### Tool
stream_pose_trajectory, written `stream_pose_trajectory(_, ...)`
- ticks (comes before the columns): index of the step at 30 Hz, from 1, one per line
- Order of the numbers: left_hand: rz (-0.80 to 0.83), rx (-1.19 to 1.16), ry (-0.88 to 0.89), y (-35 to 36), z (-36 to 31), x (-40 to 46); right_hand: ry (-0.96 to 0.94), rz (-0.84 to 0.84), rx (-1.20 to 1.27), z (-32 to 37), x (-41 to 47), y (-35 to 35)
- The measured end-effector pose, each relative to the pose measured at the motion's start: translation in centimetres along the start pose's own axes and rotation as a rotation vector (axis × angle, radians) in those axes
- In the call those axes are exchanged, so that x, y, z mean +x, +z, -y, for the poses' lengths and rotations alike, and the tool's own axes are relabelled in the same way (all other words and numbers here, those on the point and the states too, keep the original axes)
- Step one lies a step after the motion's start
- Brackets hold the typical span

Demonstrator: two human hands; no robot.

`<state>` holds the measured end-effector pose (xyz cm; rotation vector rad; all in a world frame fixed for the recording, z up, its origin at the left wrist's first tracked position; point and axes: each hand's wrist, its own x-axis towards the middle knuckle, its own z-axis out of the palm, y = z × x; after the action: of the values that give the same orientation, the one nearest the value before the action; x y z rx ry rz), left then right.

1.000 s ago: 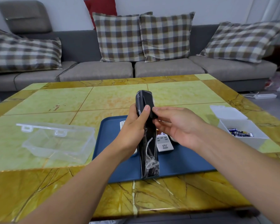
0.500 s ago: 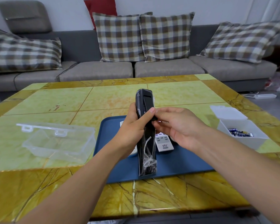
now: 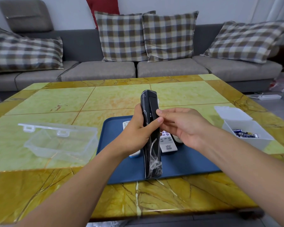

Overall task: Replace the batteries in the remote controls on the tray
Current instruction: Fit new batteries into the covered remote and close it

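Shifting since the earlier frame: right hand (image 3: 185, 126) is drawing back slightly, fingertips (image 3: 159, 111) now touching the black remote's (image 3: 150, 128) edge, fingers loosely curled, pinching nothing clearly. Left hand (image 3: 138, 133) is gripping the remote, standing it upright over the blue tray (image 3: 187, 163). White remote (image 3: 167, 143) is lying on the tray behind. Clear box (image 3: 61, 141) is sitting left; battery box (image 3: 246, 130) right. Sofa (image 3: 138, 69) is standing beyond.

Black remote (image 3: 150, 128): plastic-wrapped, held upright above blue tray (image 3: 184, 166). White remotes (image 3: 167, 142) lie flat on tray. Batteries (image 3: 245, 134) in white box at 3 o'clock.
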<state>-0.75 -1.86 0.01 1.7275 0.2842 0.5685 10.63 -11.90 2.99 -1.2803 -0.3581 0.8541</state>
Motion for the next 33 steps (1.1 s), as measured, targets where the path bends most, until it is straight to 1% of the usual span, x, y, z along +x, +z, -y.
stream_pose_trajectory(3,0.022,0.040,0.009,-0.3,-0.1,-0.1,0.012,0.029,-0.045,0.2,0.1,-0.1)
stream_pose_trajectory(6,0.042,0.077,0.007,-0.4,-0.2,-0.3,0.023,0.019,-0.103,0.0,0.4,-0.2)
stream_pose_trajectory(10,0.055,-0.025,-0.067,-0.4,-0.4,-0.4,0.007,0.027,-0.246,0.1,0.7,-0.5)
stream_pose_trajectory(13,0.068,-0.128,-0.121,-0.7,-0.7,-0.4,-0.056,0.063,-0.335,0.2,1.0,-0.8)
stream_pose_trajectory(15,0.105,-0.225,-0.157,-0.9,-1.0,-0.3,-0.108,0.144,-0.304,0.3,1.2,-0.9)
stream_pose_trajectory(17,0.153,-0.343,-0.182,-1.1,-1.2,-0.2,-0.123,0.235,-0.213,0.4,1.2,-0.8)
stream_pose_trajectory(19,0.166,-0.398,-0.192,-1.1,-1.4,-0.1,-0.124,0.259,-0.163,0.7,1.2,-0.6)
stream_pose_trajectory(23,0.105,-0.376,-0.209,-1.0,-1.4,0.1,-0.180,0.213,-0.123,0.8,0.7,0.1)
stream_pose_trajectory(25,0.084,-0.354,-0.192,-1.1,-1.2,0.2,-0.244,0.168,-0.144,0.6,0.8,0.4)
stream_pose_trajectory(28,0.059,-0.311,-0.155,-1.7,-1.1,0.1,-0.304,0.160,-0.176,0.4,1.0,0.7)
stream_pose_trajectory(31,0.070,-0.256,-0.098,-2.5,-1.4,-0.1,-0.292,0.205,-0.245,0.5,1.5,0.7)
stream_pose_trajectory(33,0.074,-0.154,-0.037,-3.3,-1.8,-0.6,-0.274,0.266,-0.310,0.3,1.9,0.9)
